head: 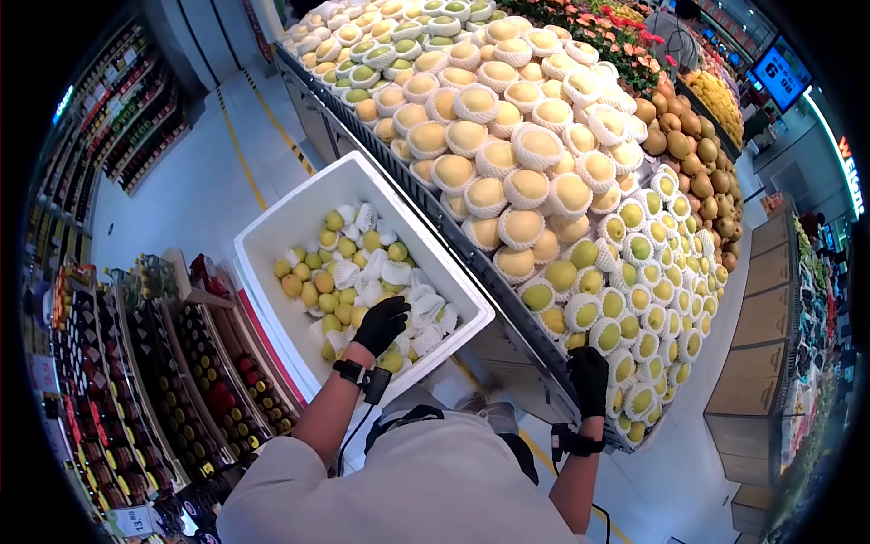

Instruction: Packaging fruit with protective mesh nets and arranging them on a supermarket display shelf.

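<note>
My left hand [383, 326], in a black glove, reaches into a white foam box [248, 238] over small yellow-green fruits [329, 303] and crumpled white foam nets [372, 270]. Its fingers are bent, and whether they grip anything is hidden. At the near edge of the display stand, my right hand [588, 381], also gloved in black, touches or nearly touches a heap of netted yellow-green fruits [639, 247]. What its fingers hold cannot be made out. A few fruits close to it, such as a green one [537, 296], lie without nets.
The box stands against the display's dark rim [448, 228]. Larger pale-yellow netted fruits [486, 192] and brown fruits [678, 145] are piled beyond. Shelves of jars [204, 387] flank the box on the left. A person [673, 41] is at the far back.
</note>
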A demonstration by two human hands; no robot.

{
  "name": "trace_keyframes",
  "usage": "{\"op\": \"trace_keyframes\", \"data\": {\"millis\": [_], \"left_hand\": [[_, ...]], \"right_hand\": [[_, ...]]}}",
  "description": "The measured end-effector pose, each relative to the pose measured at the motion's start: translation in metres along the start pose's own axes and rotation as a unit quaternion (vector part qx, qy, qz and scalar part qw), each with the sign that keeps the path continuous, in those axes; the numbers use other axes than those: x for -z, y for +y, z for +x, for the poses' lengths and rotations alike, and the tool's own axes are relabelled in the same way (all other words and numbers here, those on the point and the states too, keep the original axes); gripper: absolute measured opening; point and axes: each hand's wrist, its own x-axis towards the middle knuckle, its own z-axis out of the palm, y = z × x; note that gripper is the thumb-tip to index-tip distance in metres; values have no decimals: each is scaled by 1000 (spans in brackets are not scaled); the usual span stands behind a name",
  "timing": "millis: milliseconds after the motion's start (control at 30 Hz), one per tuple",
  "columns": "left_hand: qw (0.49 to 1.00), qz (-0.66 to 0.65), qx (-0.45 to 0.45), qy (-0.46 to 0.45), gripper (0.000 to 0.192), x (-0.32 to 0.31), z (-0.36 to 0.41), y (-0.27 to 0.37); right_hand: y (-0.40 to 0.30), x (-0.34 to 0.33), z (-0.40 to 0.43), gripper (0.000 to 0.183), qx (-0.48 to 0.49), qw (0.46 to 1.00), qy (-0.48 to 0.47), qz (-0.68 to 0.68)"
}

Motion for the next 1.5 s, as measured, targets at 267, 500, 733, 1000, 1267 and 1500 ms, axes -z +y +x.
{"op": "trace_keyframes", "data": {"millis": [267, 500, 733, 1000, 1267, 1500], "left_hand": [[943, 287, -38, 165, 41, 66, 2, -36], [964, 133, -21, 230, 37, 129, 22, -89], [956, 77, -119, 257, 34, 200, 92, -119], [941, 26, 49, 334, 44, 238, 206, -135], [898, 19, 23, 439, 70, 229, 290, -123], [850, 157, 113, 491, 91, 304, 286, -113]], "right_hand": [[-24, -41, 6, 15, 11, 997, -68, -35], [-54, -57, -12, 15, -29, 993, -107, -44], [-45, -49, -29, 18, -103, 987, -103, -72], [-34, -38, -54, 21, -166, 977, -75, -106], [-29, -33, -55, 18, -225, 967, -72, -95], [-33, -41, -48, 19, -244, 961, -113, -66]]}}
